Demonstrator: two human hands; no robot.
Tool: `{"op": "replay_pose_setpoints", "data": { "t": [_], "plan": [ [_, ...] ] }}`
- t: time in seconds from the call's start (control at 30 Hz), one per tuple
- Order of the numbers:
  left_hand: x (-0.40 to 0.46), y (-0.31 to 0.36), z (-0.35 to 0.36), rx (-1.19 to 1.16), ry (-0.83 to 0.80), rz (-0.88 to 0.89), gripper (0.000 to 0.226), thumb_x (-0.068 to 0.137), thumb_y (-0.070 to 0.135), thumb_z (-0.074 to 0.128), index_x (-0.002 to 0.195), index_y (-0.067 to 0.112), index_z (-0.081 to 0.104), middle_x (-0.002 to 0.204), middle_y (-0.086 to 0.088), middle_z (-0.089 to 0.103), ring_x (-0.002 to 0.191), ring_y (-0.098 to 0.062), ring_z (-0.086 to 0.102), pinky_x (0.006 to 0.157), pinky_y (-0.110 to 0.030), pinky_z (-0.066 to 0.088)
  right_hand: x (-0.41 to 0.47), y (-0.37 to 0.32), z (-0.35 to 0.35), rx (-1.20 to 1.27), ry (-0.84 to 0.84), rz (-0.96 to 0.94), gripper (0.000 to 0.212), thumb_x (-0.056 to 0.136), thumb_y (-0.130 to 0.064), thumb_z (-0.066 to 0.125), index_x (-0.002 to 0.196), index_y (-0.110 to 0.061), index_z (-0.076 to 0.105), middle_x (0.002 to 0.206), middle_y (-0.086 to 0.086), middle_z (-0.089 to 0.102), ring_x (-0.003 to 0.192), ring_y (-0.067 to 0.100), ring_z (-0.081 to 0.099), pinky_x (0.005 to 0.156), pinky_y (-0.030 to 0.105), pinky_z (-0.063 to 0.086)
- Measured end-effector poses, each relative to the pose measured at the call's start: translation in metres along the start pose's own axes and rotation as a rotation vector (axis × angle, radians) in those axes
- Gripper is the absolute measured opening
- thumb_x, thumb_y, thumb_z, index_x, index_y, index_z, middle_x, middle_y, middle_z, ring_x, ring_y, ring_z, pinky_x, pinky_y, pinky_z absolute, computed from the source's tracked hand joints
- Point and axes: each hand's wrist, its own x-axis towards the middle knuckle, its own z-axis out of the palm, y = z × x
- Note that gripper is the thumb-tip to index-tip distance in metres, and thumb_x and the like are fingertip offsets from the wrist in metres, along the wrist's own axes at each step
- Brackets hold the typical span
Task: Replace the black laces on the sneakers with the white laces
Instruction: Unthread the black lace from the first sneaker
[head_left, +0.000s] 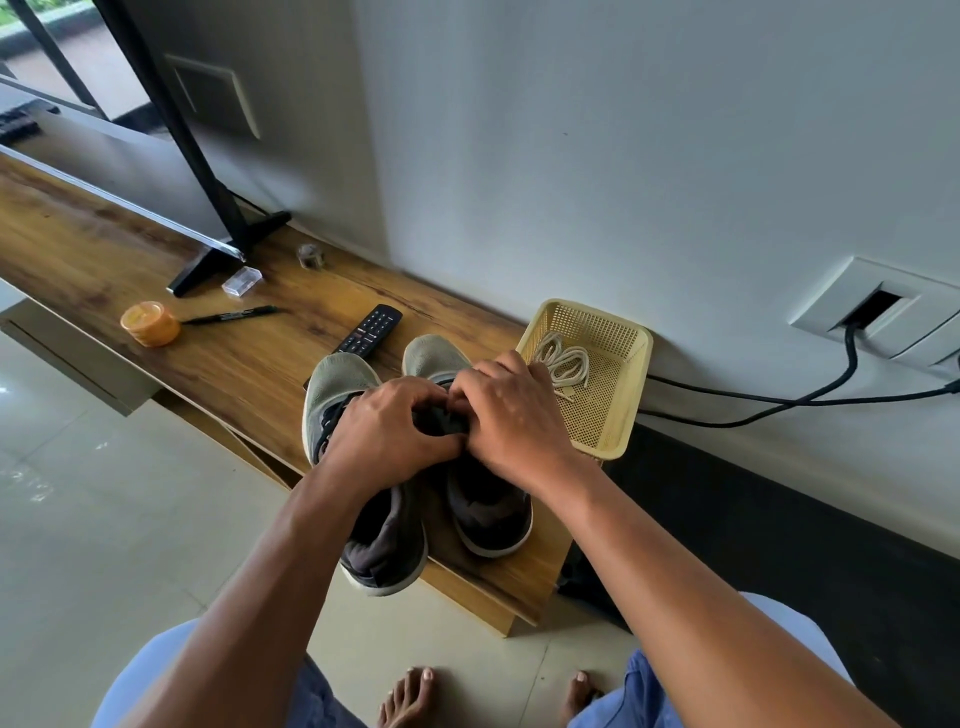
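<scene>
Grey-green sneakers (415, 457) are sitting side by side on the wooden surface (208, 364), toes pointing far. Both hands are meeting over the right sneaker: the left hand (384, 431) and right hand (514, 415) are pinching its black laces (439, 421) with curled fingers. White laces (563, 364) are lying in the yellow basket (623, 415) just right.

Two grey-green knit sneakers with white soles (337, 384) stand side by side, toes away, directly beneath the grip; black laces (332, 415) show left of it; cream-white laces (563, 364) lie coiled just right, inside the yellow perforated plastic basket (623, 415).
</scene>
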Motion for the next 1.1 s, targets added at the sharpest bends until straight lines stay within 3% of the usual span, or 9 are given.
{"op": "replay_pose_setpoints", "data": {
  "t": [0.17, 0.4, 0.53, 0.67, 0.73, 0.83, 0.9, 1.0, 1.1],
  "plan": [
    [0.0, -0.002, 0.0, 0.041, -0.012, -0.05, 0.059, 0.073, 0.06, 0.083, 0.125, 0.036, 0.07, 0.131, 0.019, 0.063, 0.12, -0.008, 0.057, 0.1, -0.034, 0.047, 0.01, 0.008, -0.002, 0.417, 0.163, 0.221, 0.014, 0.101, -0.021, 0.06, 0.095, -0.032, 0.067, 0.09, -0.017, 0.068, 0.095, 0.018, 0.059, 0.087, 0.043, 0.048],
    [0.0, 0.0, 0.002, 0.049, -0.033, -0.081, 0.06, 0.074, 0.058, 0.084, 0.127, 0.035, 0.07, 0.138, 0.018, 0.061, 0.122, -0.008, 0.057, 0.101, -0.033, 0.048, 0.011, 0.013, -0.022, 1.068, 0.329, 0.503, 0.023, 0.106, -0.006, 0.053, 0.094, -0.018, 0.068, 0.079, -0.007, 0.059, 0.062, -0.003, 0.049, 0.059, 0.015, 0.042],
    [-0.002, 0.005, 0.002, 0.063, -0.033, -0.104, 0.058, 0.076, 0.054, 0.084, 0.128, 0.035, 0.069, 0.14, 0.017, 0.059, 0.118, -0.01, 0.058, 0.099, -0.034, 0.048, 0.015, 0.017, -0.024, 1.285, 0.448, 0.675, 0.024, 0.105, -0.003, 0.054, 0.092, -0.014, 0.07, 0.083, -0.002, 0.061, 0.075, 0.006, 0.054, 0.068, 0.022, 0.046],
    [-0.002, 0.005, 0.002, 0.075, -0.049, -0.113, 0.058, 0.078, 0.053, 0.083, 0.13, 0.034, 0.067, 0.142, 0.016, 0.058, 0.117, -0.011, 0.057, 0.097, -0.032, 0.046, 0.016, 0.024, -0.027, 1.482, 0.477, 0.818, 0.025, 0.104, -0.002, 0.054, 0.088, -0.014, 0.07, 0.087, 0.005, 0.06, 0.08, 0.019, 0.051, 0.064, 0.03, 0.042],
    [-0.002, 0.004, 0.001, 0.066, -0.055, -0.103, 0.057, 0.078, 0.052, 0.082, 0.13, 0.033, 0.068, 0.141, 0.017, 0.058, 0.115, -0.01, 0.058, 0.094, -0.03, 0.045, 0.016, 0.028, -0.024, 1.343, 0.391, 0.796, 0.027, 0.103, -0.002, 0.055, 0.086, -0.016, 0.071, 0.085, 0.003, 0.063, 0.081, 0.017, 0.055, 0.068, 0.032, 0.044],
    [0.0, 0.002, 0.001, 0.04, -0.049, -0.072, 0.056, 0.078, 0.052, 0.083, 0.129, 0.032, 0.07, 0.139, 0.016, 0.061, 0.123, -0.009, 0.056, 0.097, -0.03, 0.044, 0.01, 0.035, -0.01, 0.731, 0.202, 0.637, 0.02, 0.091, -0.02, 0.054, 0.088, -0.027, 0.072, 0.093, -0.01, 0.069, 0.094, 0.016, 0.063, 0.083, 0.04, 0.055],
    [0.001, -0.001, 0.0, 0.028, -0.044, -0.071, 0.056, 0.078, 0.052, 0.084, 0.128, 0.032, 0.071, 0.139, 0.015, 0.062, 0.126, -0.01, 0.055, 0.101, -0.031, 0.044, 0.006, 0.033, -0.004, 0.41, 0.14, 0.494, 0.023, 0.085, -0.025, 0.054, 0.098, -0.032, 0.071, 0.105, -0.012, 0.069, 0.106, 0.018, 0.06, 0.095, 0.04, 0.048],
    [0.004, -0.002, 0.0, 0.029, -0.055, -0.072, 0.062, 0.073, 0.058, 0.084, 0.128, 0.032, 0.071, 0.138, 0.014, 0.063, 0.127, -0.011, 0.056, 0.105, -0.035, 0.045, 0.006, 0.022, -0.007, 0.382, 0.133, 0.216, 0.017, 0.086, -0.022, 0.063, 0.099, -0.026, 0.074, 0.1, -0.009, 0.069, 0.101, 0.016, 0.057, 0.092, 0.033, 0.04],
    [0.004, -0.002, -0.001, -0.004, -0.055, -0.058, 0.067, 0.061, 0.069, 0.071, 0.12, 0.037, 0.075, 0.126, 0.018, 0.069, 0.118, -0.008, 0.062, 0.101, -0.038, 0.05, 0.004, 0.014, -0.007, 0.215, -0.017, 0.05, 0.026, 0.078, -0.029, 0.064, 0.101, -0.028, 0.076, 0.106, -0.006, 0.065, 0.106, 0.021, 0.05, 0.093, 0.039, 0.044]
  ]
}}
